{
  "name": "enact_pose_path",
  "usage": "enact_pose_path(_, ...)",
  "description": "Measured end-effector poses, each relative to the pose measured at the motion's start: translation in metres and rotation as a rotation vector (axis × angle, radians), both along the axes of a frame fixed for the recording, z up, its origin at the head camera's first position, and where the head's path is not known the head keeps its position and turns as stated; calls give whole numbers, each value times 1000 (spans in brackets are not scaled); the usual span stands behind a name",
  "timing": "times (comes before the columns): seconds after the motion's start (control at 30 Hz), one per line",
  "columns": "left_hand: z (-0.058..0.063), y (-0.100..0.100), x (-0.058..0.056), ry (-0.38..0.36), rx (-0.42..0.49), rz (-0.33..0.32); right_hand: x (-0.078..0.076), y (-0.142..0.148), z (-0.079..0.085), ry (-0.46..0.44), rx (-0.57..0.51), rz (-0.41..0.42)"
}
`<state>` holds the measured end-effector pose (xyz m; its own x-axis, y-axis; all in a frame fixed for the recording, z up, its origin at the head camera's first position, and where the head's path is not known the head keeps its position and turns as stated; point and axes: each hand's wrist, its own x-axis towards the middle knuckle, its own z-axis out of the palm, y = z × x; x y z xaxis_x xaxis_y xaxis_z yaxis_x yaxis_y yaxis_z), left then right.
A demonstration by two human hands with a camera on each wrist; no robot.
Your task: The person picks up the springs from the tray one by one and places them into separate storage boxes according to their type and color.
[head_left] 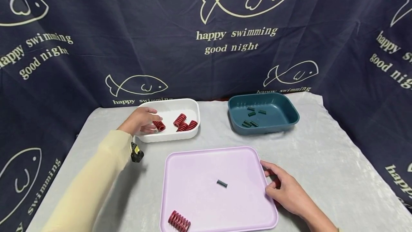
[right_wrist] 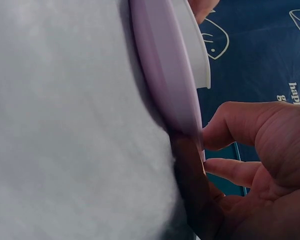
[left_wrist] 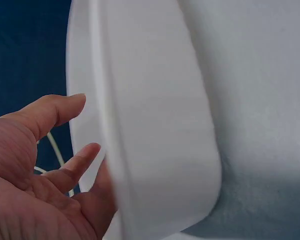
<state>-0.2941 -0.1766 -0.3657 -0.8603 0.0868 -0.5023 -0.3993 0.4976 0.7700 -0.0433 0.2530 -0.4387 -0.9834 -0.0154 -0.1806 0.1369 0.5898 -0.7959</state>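
My left hand (head_left: 143, 120) reaches over the left end of a white bin (head_left: 170, 137), thumb and fingers apart. Beside its fingertips lies a red coil spring (head_left: 159, 125); the left wrist view shows nothing pinched, though the bin wall hides part of the fingers. My right hand (head_left: 284, 189) holds the right edge of a lilac tray (head_left: 196, 167), with the thumb at the rim (right_wrist: 192, 100) and a finger against the outer side. On the tray lie a small dark spring (head_left: 222, 183) near the middle and a large red spring (head_left: 179, 221) at the front left corner.
More red springs (head_left: 179, 120) lie in the white bin's right half. A teal bin (head_left: 264, 129) at the back right contains several small dark green springs (head_left: 252, 114). A dark blue printed curtain (head_left: 180, 46) stands behind the pale cloth-covered table (head_left: 325, 146).
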Motion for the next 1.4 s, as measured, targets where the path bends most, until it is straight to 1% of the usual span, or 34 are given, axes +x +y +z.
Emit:
enact_pose_path(0.13,9,-5,5,24,21,-37,0,-1,0,-5,0,-2)
enact_pose_path(0.3,20,-11,15,52,85,-68,0,-2,0,-15,-9,-3)
enact_pose_path(0.47,29,-16,31,86,163,-150,0,-2,-1,-8,-6,1)
enact_pose_path(0.6,29,-16,49,104,226,-225,0,-2,-1,-9,-2,2)
enact_pose_path(0.73,23,-11,71,103,284,-293,0,-2,-1,-5,-15,10)
enact_pose_path(0.9,13,-3,98,66,357,-356,0,-1,-2,14,-41,25)
enact_pose_path(1.0,8,2,112,41,403,-395,0,-1,-3,20,-40,25)
enact_pose_path(1.1,1,5,126,27,431,-437,0,0,-3,27,-36,24)
enact_pose_path(1.27,-16,4,149,-30,460,-500,-1,0,-2,23,-30,20)
enact_pose_path(1.4,-29,-1,165,-68,474,-528,-1,0,-1,15,-11,18)
